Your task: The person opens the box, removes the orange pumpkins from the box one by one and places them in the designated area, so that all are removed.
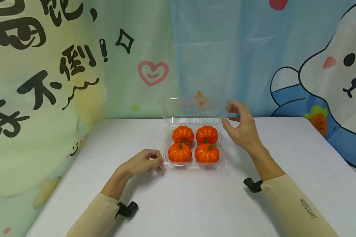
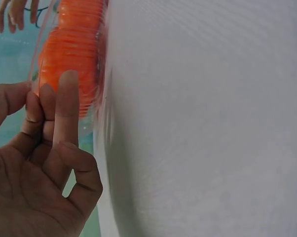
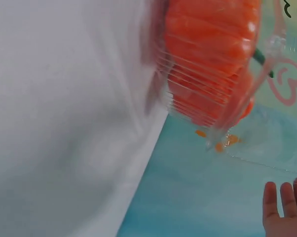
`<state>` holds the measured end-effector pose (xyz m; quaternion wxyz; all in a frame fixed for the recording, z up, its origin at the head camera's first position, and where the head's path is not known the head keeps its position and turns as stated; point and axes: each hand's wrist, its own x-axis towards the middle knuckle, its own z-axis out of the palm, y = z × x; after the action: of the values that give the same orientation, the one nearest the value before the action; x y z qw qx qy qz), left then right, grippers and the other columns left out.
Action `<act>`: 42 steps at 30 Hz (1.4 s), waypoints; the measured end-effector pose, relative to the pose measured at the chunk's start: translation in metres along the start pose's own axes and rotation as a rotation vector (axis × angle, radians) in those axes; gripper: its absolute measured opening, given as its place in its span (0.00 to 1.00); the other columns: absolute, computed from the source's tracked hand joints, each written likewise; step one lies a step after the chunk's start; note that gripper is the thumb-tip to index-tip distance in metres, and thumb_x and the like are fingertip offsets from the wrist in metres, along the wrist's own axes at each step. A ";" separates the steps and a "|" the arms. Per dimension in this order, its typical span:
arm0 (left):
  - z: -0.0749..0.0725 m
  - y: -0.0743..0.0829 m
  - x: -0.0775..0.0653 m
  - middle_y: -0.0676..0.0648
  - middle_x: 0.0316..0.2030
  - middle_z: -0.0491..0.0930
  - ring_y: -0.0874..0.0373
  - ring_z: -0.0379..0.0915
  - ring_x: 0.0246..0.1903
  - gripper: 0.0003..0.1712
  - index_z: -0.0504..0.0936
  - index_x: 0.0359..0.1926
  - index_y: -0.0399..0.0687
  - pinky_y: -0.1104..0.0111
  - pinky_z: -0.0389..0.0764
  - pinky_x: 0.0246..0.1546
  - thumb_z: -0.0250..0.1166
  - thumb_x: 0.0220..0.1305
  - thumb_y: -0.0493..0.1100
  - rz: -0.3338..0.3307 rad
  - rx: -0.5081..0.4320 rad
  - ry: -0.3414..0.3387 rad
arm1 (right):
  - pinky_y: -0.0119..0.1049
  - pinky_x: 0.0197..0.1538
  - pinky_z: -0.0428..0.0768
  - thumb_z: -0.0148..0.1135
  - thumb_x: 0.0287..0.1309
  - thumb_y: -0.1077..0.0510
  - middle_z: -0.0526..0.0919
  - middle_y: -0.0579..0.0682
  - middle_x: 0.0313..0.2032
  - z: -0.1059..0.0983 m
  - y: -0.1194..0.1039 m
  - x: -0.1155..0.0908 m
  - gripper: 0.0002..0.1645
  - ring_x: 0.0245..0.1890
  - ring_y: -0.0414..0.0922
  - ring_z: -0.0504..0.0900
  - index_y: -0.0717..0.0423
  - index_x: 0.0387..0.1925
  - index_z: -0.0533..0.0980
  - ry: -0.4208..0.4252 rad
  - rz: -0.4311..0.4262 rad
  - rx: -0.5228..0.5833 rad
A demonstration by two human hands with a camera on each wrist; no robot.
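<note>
A clear plastic clamshell box (image 1: 195,165) stands on the table in the head view, its lid (image 1: 181,110) raised at the back. Inside sit several small orange pumpkins (image 1: 179,152) with green stems, in two rows. At the box's front left corner, my left hand (image 1: 143,162) pinches the rim between thumb and fingertips; the left wrist view shows this left hand (image 2: 45,163) close to a pumpkin (image 2: 69,54) behind the ribbed wall. My right hand (image 1: 242,126) is beside the lid's right edge, fingers loosely spread. In the right wrist view, the right hand's fingertips (image 3: 286,197) appear near the lid, holding nothing.
A white-covered table (image 1: 195,204) extends around the box. Behind it hangs a printed cloth backdrop (image 1: 213,49) with characters, a heart and a cartoon animal. Black wrist mounts (image 1: 128,209) show at both sleeves.
</note>
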<state>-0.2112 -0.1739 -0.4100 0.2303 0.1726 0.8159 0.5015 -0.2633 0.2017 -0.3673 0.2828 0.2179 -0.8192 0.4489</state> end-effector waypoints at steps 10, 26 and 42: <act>0.002 -0.003 -0.003 0.42 0.35 0.88 0.51 0.86 0.39 0.12 0.79 0.38 0.36 0.67 0.69 0.36 0.60 0.72 0.43 0.003 0.008 -0.010 | 0.62 0.55 0.79 0.63 0.66 0.64 0.74 0.62 0.61 0.008 0.016 -0.009 0.38 0.61 0.61 0.76 0.61 0.73 0.60 -0.145 0.149 0.005; -0.001 -0.003 -0.006 0.44 0.36 0.86 0.49 0.85 0.41 0.11 0.80 0.38 0.39 0.65 0.73 0.37 0.60 0.73 0.43 0.024 0.012 -0.021 | 0.64 0.62 0.74 0.60 0.70 0.56 0.61 0.65 0.73 0.017 0.026 -0.013 0.52 0.70 0.65 0.68 0.56 0.81 0.39 -0.289 0.266 0.016; -0.001 0.002 -0.008 0.41 0.36 0.87 0.48 0.84 0.41 0.13 0.80 0.38 0.37 0.64 0.73 0.37 0.59 0.74 0.44 0.037 0.067 -0.036 | 0.62 0.65 0.72 0.59 0.72 0.54 0.50 0.66 0.78 0.015 0.030 -0.009 0.51 0.73 0.66 0.63 0.60 0.81 0.39 -0.437 0.331 -0.008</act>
<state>-0.2046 -0.1779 -0.4066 0.2298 0.2043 0.8245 0.4750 -0.2789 0.2054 -0.3985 0.0228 0.1714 -0.8871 0.4280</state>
